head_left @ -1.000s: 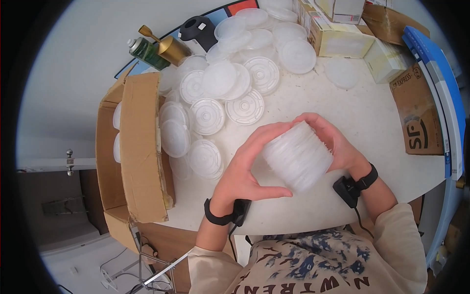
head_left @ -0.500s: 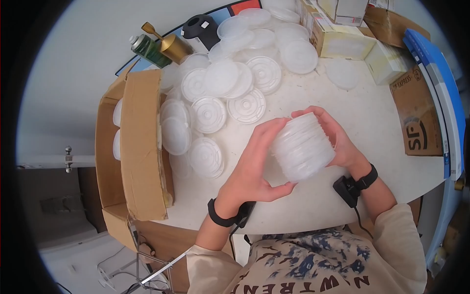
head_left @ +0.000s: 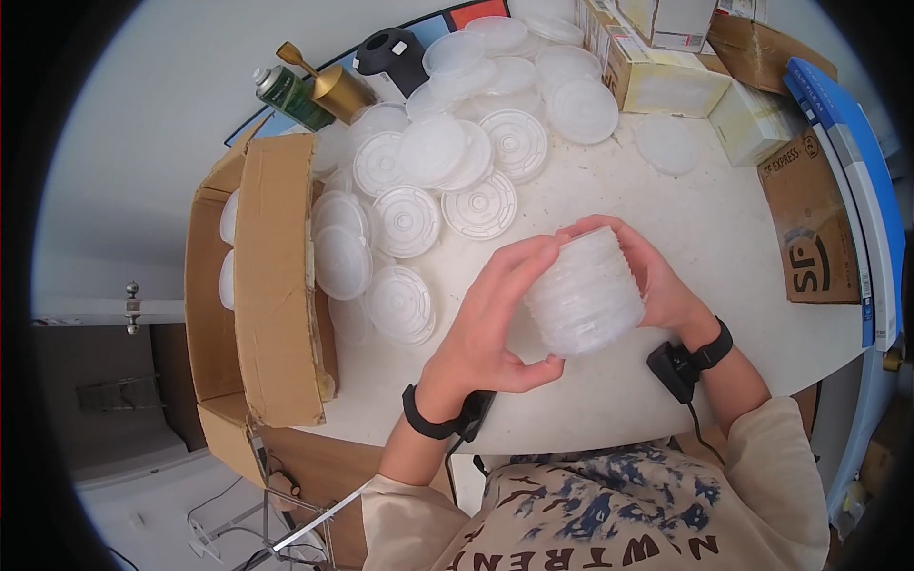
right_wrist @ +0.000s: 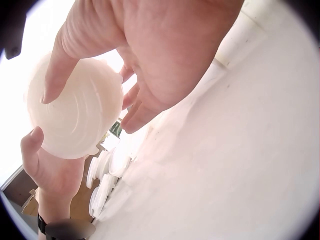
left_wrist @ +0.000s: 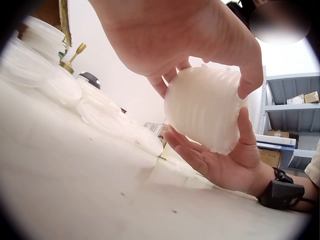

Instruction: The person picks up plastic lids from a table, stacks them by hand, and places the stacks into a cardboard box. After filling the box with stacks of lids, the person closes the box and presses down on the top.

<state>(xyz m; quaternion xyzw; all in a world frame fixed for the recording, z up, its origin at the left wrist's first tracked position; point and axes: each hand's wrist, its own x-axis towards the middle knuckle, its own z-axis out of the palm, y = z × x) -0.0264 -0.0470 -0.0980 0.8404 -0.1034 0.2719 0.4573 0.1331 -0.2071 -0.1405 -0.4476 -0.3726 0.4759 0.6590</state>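
You hold a stack of translucent plastic lids (head_left: 585, 293) between both hands, lifted just above the white table (head_left: 724, 238). Your left hand (head_left: 486, 319) curls round the stack's near-left side, thumb hooked under its lower edge, fingers wrapped over the top. Your right hand (head_left: 657, 281) cups the stack's far side, its fingers bent round the rim and palm against it. The stack lies tilted, its ribbed edges showing between your hands. Beyond the stack, further along the table, loose lids (head_left: 447, 171) lie spread and overlapping. To the left of the stack an open cardboard box (head_left: 271, 276) stands at the table's edge, touching some of the loose lids.
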